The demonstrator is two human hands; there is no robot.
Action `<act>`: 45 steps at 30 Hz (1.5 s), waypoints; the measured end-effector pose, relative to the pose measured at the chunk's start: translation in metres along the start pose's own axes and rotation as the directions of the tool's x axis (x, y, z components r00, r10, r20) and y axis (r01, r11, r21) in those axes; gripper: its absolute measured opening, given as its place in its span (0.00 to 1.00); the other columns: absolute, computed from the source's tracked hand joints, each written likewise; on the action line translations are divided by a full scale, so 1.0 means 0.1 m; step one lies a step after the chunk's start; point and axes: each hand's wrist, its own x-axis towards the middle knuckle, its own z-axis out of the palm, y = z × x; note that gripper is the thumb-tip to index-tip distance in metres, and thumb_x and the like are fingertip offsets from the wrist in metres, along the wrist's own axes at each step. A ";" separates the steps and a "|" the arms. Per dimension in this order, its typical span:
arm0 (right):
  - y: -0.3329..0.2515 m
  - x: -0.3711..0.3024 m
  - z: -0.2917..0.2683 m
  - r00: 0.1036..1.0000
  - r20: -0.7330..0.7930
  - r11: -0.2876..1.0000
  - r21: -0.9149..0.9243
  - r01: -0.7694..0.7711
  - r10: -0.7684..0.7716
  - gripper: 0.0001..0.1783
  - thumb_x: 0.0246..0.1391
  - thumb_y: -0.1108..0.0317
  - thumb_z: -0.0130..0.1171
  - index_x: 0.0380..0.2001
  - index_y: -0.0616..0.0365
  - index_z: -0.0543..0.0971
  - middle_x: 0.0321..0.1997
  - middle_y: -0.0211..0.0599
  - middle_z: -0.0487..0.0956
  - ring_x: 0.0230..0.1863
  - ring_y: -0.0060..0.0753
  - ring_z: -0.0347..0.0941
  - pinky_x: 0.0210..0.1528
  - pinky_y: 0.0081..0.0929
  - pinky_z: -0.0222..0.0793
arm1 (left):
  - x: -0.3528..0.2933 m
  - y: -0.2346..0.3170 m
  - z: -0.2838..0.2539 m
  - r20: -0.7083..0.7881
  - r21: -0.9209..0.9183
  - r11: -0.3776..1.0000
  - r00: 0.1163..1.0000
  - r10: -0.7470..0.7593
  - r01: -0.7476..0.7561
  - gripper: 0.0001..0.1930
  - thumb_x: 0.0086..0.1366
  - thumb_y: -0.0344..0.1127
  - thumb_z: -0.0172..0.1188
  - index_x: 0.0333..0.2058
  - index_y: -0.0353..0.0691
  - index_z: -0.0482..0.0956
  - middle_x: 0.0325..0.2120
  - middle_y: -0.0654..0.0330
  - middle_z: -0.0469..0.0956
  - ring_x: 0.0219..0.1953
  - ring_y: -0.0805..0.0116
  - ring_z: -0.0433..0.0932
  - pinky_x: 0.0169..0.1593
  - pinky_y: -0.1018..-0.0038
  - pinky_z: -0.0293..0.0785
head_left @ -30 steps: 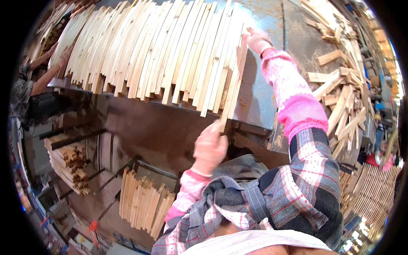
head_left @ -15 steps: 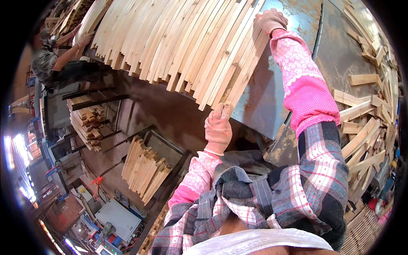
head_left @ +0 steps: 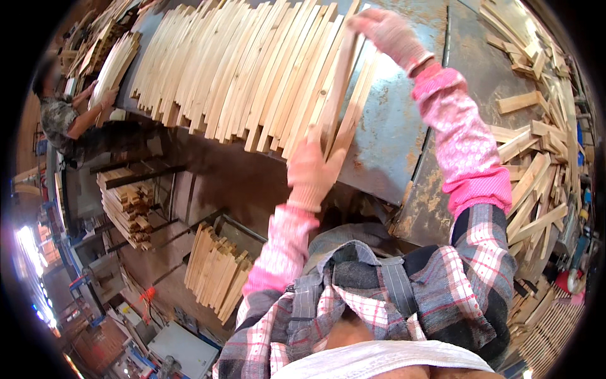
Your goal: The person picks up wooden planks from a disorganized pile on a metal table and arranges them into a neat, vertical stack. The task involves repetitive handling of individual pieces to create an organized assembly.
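Note:
A long row of pale wooden slats (head_left: 208,76) lies side by side on a metal table (head_left: 386,142). At the row's right end, one slat (head_left: 339,95) is tipped up between my gloved hands. Its near end is in my left hand (head_left: 310,167), with the fingers closed round it. My right hand (head_left: 391,38) holds the same slat at its far end, fingers bent over the top. Another slat (head_left: 358,104) lies just right of it on the table, its near end beside my left thumb. Pink patterned sleeves cover both my forearms.
A co-worker at the far left grips a bundle of slats (head_left: 113,72). Stacked slats (head_left: 218,271) rest on a metal frame below the table, with another stack (head_left: 126,208) beyond. Loose offcuts (head_left: 536,170) pile up on the right. A long seam (head_left: 429,136) crosses the metal surface.
My right hand has moved left with the slat's far end, and the slat has tipped up off its neighbours. My left hand has closed round the near end. The co-worker's bundle has moved away from the row.

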 end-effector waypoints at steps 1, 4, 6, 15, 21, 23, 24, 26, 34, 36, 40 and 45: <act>-0.10 -0.11 0.07 1.000 0.022 0.999 0.038 0.018 -0.019 0.27 0.62 0.44 0.59 0.53 0.53 0.83 0.47 0.37 0.85 0.44 0.35 0.79 0.51 0.33 0.75 | 0.20 -0.05 0.06 0.088 0.041 0.999 0.996 -0.031 0.028 0.24 0.61 0.45 0.67 0.54 0.42 0.77 0.42 0.43 0.81 0.45 0.37 0.80 0.50 0.50 0.76; -0.14 -0.53 0.21 0.984 -0.165 0.986 0.140 0.095 -0.071 0.33 0.61 0.45 0.59 0.61 0.57 0.77 0.57 0.50 0.81 0.58 0.43 0.78 0.65 0.36 0.70 | 0.53 -0.16 0.05 0.241 0.114 0.990 0.964 -0.109 0.084 0.18 0.63 0.44 0.65 0.43 0.36 0.80 0.40 0.45 0.83 0.46 0.43 0.82 0.50 0.52 0.75; 0.30 -0.83 0.41 0.915 -0.372 0.988 0.061 -0.143 0.155 0.21 0.64 0.56 0.58 0.53 0.59 0.81 0.48 0.48 0.84 0.50 0.42 0.80 0.54 0.40 0.76 | 0.57 -0.62 0.22 -0.130 -0.086 0.988 0.985 0.117 -0.128 0.15 0.64 0.42 0.64 0.38 0.33 0.79 0.34 0.50 0.83 0.40 0.54 0.84 0.44 0.56 0.77; 0.78 -1.09 1.23 0.804 0.225 0.815 0.069 -0.576 0.550 0.34 0.63 0.43 0.52 0.58 0.60 0.78 0.58 0.60 0.79 0.61 0.58 0.76 0.61 0.46 0.73 | 0.71 0.45 -0.47 0.376 -0.752 0.588 0.927 0.010 0.299 0.10 0.70 0.29 0.59 0.46 0.30 0.80 0.26 0.70 0.76 0.26 0.82 0.70 0.30 0.81 0.66; 0.98 -2.35 1.03 0.891 0.453 0.375 0.822 -0.427 0.022 0.30 0.60 0.52 0.66 0.57 0.62 0.77 0.41 0.30 0.82 0.41 0.25 0.76 0.48 0.29 0.74 | 0.59 0.32 0.19 0.460 -0.832 0.397 0.882 0.105 0.387 0.08 0.70 0.30 0.61 0.45 0.34 0.82 0.26 0.72 0.73 0.26 0.82 0.68 0.30 0.82 0.64; 0.54 -2.88 0.64 0.867 0.451 0.485 0.722 -0.493 0.210 0.24 0.58 0.66 0.66 0.56 0.61 0.78 0.46 0.32 0.82 0.45 0.26 0.76 0.53 0.28 0.72 | 0.35 0.63 0.47 0.521 -0.818 0.340 0.849 0.093 0.465 0.10 0.70 0.30 0.61 0.47 0.34 0.82 0.31 0.71 0.78 0.31 0.81 0.73 0.35 0.81 0.69; 0.78 -3.11 0.78 0.882 0.370 0.320 0.831 -0.455 0.293 0.23 0.56 0.68 0.66 0.55 0.64 0.78 0.46 0.32 0.82 0.45 0.26 0.76 0.53 0.27 0.72 | 0.22 0.86 0.66 0.575 -0.789 0.336 0.810 0.110 0.514 0.12 0.70 0.30 0.62 0.49 0.33 0.82 0.34 0.69 0.80 0.33 0.80 0.76 0.37 0.81 0.72; 0.77 -3.36 0.50 0.833 0.265 0.305 0.841 -0.446 0.487 0.22 0.56 0.66 0.67 0.53 0.65 0.79 0.44 0.31 0.82 0.45 0.26 0.77 0.51 0.28 0.73 | 0.11 1.02 0.94 0.627 -0.733 0.443 0.766 0.144 0.517 0.21 0.69 0.32 0.62 0.59 0.30 0.77 0.43 0.59 0.83 0.40 0.73 0.81 0.42 0.77 0.78; 1.82 -2.78 -4.05 0.683 -0.670 0.676 0.649 0.349 0.291 0.12 0.63 0.62 0.58 0.35 0.60 0.82 0.37 0.39 0.85 0.40 0.35 0.82 0.37 0.26 0.76 | 0.13 2.54 1.84 0.535 -0.597 0.799 0.776 0.336 0.066 0.25 0.68 0.36 0.63 0.61 0.33 0.74 0.39 0.59 0.82 0.41 0.72 0.79 0.46 0.75 0.76; 2.39 -3.05 -4.82 0.460 -0.853 0.970 0.212 -0.122 0.245 0.11 0.64 0.64 0.58 0.32 0.60 0.79 0.34 0.38 0.85 0.39 0.34 0.82 0.34 0.23 0.74 | 0.15 2.95 2.18 0.474 -0.512 0.836 0.747 0.466 -0.197 0.25 0.67 0.39 0.63 0.60 0.36 0.76 0.40 0.55 0.81 0.42 0.66 0.81 0.49 0.71 0.77; 3.28 -4.10 -3.85 0.686 -0.547 0.876 0.338 -0.344 0.480 0.19 0.64 0.56 0.58 0.41 0.64 0.80 0.38 0.35 0.80 0.41 0.27 0.74 0.47 0.30 0.74 | 0.17 3.55 2.88 0.485 -0.267 0.832 0.678 0.552 -0.487 0.30 0.65 0.47 0.61 0.62 0.39 0.72 0.48 0.47 0.80 0.49 0.49 0.81 0.54 0.61 0.77; 3.09 -4.64 -2.24 0.482 -0.275 0.492 -0.035 -0.870 0.832 0.41 0.53 0.52 0.67 0.64 0.64 0.68 0.55 0.61 0.78 0.56 0.60 0.77 0.59 0.45 0.74 | -0.15 3.97 3.42 0.824 0.122 0.850 0.529 0.201 -0.512 0.39 0.61 0.47 0.61 0.68 0.37 0.60 0.51 0.41 0.78 0.55 0.40 0.77 0.60 0.55 0.73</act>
